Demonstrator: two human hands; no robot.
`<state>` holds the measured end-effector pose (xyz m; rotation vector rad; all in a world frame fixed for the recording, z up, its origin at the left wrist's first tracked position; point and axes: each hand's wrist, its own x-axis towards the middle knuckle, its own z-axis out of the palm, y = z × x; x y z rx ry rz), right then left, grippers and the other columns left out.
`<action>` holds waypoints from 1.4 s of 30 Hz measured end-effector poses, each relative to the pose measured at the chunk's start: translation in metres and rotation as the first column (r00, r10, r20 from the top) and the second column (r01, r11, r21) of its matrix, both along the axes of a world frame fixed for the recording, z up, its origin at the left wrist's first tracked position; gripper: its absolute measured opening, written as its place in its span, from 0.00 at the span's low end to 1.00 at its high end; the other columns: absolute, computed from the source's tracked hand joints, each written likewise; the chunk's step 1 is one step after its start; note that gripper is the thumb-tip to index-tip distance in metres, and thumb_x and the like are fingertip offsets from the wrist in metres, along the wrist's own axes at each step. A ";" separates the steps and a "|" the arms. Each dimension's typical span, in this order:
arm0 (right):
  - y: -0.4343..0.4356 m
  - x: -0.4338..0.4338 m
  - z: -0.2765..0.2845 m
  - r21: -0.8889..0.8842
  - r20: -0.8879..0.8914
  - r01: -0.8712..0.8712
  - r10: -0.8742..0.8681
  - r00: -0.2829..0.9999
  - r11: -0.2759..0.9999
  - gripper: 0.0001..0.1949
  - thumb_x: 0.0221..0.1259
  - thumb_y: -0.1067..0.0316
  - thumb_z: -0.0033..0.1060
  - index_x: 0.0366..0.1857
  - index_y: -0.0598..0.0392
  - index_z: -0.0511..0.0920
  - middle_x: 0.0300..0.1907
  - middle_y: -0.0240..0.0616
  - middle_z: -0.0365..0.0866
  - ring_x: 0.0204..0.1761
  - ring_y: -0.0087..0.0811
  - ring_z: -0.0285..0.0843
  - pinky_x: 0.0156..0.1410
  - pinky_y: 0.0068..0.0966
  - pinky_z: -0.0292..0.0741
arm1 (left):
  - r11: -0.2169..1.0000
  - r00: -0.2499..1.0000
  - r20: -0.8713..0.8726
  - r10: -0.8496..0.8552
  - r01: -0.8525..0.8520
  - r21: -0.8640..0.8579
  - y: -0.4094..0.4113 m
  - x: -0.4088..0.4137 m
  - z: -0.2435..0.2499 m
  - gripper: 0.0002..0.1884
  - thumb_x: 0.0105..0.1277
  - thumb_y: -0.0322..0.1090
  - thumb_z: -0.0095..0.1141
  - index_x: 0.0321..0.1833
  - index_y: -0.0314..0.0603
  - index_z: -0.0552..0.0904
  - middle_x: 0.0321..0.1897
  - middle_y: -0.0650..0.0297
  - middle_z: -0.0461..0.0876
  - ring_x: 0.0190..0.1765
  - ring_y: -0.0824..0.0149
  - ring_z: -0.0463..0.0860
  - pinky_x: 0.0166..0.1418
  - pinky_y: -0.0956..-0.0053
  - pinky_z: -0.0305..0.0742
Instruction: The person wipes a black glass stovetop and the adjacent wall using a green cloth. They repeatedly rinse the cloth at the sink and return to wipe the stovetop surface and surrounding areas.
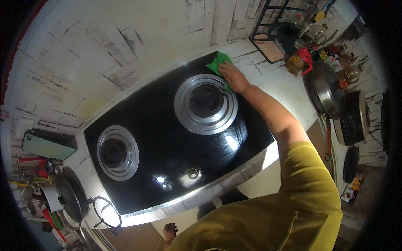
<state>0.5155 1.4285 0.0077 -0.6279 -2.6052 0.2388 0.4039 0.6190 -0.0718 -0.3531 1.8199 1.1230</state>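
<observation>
My right hand (234,78) presses a green cloth (216,64) on the far right corner of a black glass cooktop (150,135), beside the larger burner ring (185,117). A smaller metal burner ring (134,153) lies at the left of the cooktop. Two control knobs (192,173) are at its front edge. My left hand (170,231) hangs below the counter's front edge, touching nothing visible, with its fingers curled.
A pan stand (117,213) sits at the front left, near a lidded pan (70,194). A green cutting board (47,147) leans at the left wall. At right are a glass pitcher with a red lid (295,64), a large metal pan (325,89) and bottles.
</observation>
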 end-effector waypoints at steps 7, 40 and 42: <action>-0.040 -0.181 0.006 -0.199 0.115 -0.493 0.520 0.846 0.847 0.16 0.61 0.71 0.55 0.53 0.53 0.80 0.66 0.44 0.72 0.67 0.49 0.69 0.70 0.40 0.69 | 0.943 0.980 -0.067 -0.186 0.159 -0.292 -0.079 0.034 -0.046 0.11 0.65 0.35 0.60 0.43 0.32 0.81 0.31 0.55 0.84 0.34 0.62 0.84 0.35 0.63 0.82; 0.074 -0.112 0.025 0.186 0.498 0.330 -0.379 0.780 0.925 0.13 0.53 0.74 0.54 0.41 0.52 0.83 0.43 0.47 0.84 0.50 0.49 0.81 0.56 0.43 0.77 | 0.932 0.947 0.010 -0.320 0.317 -0.175 -0.095 0.025 -0.064 0.18 0.72 0.34 0.50 0.64 0.43 0.72 0.52 0.60 0.78 0.48 0.64 0.80 0.47 0.67 0.80; 0.115 -0.031 0.026 0.184 0.480 0.440 -0.471 0.740 0.879 0.11 0.59 0.67 0.54 0.42 0.55 0.84 0.43 0.49 0.85 0.46 0.49 0.84 0.50 0.42 0.80 | 0.929 0.946 0.018 -0.324 0.322 -0.184 -0.081 0.015 -0.071 0.18 0.71 0.34 0.51 0.62 0.42 0.73 0.51 0.60 0.79 0.47 0.64 0.80 0.47 0.67 0.80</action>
